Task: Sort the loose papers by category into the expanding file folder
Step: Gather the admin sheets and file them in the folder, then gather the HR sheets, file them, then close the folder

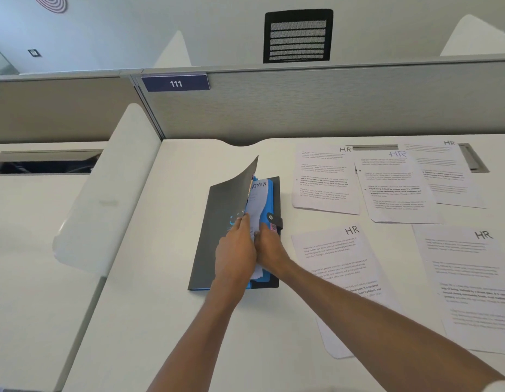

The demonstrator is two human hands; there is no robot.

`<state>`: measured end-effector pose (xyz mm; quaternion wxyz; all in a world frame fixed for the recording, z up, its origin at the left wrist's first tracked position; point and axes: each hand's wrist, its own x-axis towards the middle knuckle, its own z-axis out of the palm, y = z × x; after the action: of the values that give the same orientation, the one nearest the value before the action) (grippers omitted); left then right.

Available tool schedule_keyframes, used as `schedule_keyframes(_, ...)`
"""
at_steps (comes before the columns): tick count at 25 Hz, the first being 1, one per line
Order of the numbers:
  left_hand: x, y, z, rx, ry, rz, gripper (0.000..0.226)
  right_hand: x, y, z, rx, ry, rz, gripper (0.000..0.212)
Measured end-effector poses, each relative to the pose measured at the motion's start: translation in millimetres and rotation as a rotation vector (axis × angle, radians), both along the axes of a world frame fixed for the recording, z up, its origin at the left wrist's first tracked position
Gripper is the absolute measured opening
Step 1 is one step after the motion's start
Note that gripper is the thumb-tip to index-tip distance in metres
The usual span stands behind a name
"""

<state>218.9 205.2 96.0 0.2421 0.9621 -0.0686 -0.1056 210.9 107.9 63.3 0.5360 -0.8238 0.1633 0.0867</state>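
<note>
A dark grey expanding file folder (217,222) with blue pockets lies on the white desk, its front cover lifted up to the left. A sheet marked ADMIN (258,199) stands partly inside a pocket. My left hand (235,250) holds the cover open at its lower edge. My right hand (269,247) presses against the ADMIN sheet from the right, fingers on the paper. Several loose sheets marked HR lie to the right, the nearest HR sheet (339,267) just under my right forearm.
A grey partition (302,108) with a "111" label (175,83) closes off the desk's far side. A white divider (110,188) rises on the left. A cable slot (472,157) sits at the back right under papers. A black chair (298,36) stands beyond the partition.
</note>
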Motion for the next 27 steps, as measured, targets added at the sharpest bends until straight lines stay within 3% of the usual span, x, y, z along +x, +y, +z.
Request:
schedule_keyframes(2, 3, -2, -9, 0.111, -0.027, -0.064, 0.059, -5, -5, -1, -0.021, 0.022, -0.068, 0.033)
schedule_keyframes(4, 3, -4, -15, 0.195, -0.036, -0.100, 0.062, -6, -8, -10, -0.174, -0.002, -0.090, 0.034)
schedule_keyframes(7, 1, -5, -25, 0.318, -0.015, -0.132, 0.070, -11, -12, -33, -0.320, -0.070, 0.086, 0.035)
schedule_keyframes(11, 1, -5, -46, 0.341, 0.036, -0.151, 0.077, -16, -25, -96, -0.077, -0.171, -0.023, 0.056)
schedule_keyframes(13, 2, -4, -58, 0.356, 0.055, -0.164, 0.081, -28, -21, -77, -0.157, -0.116, 0.008, 0.056)
schedule_keyframes(16, 5, -3, -71, 0.386, 0.062, -0.152, 0.073, -51, -15, -44, -0.294, -0.018, 0.219, 0.046)
schedule_keyframes(21, -2, -2, -83, 0.423, 0.048, -0.123, 0.073, -73, -27, -48, -0.372, -0.058, 0.219, 0.048)
schedule_keyframes(24, -5, 2, -95, 0.349, 0.035, -0.043, 0.053, -79, -46, -38, -0.417, -0.111, 0.161, 0.040)
schedule_keyframes(27, -13, 2, -96, 0.061, 0.072, 0.152, 0.038, -90, -72, -38, -0.431, -0.115, 0.071, 0.035)
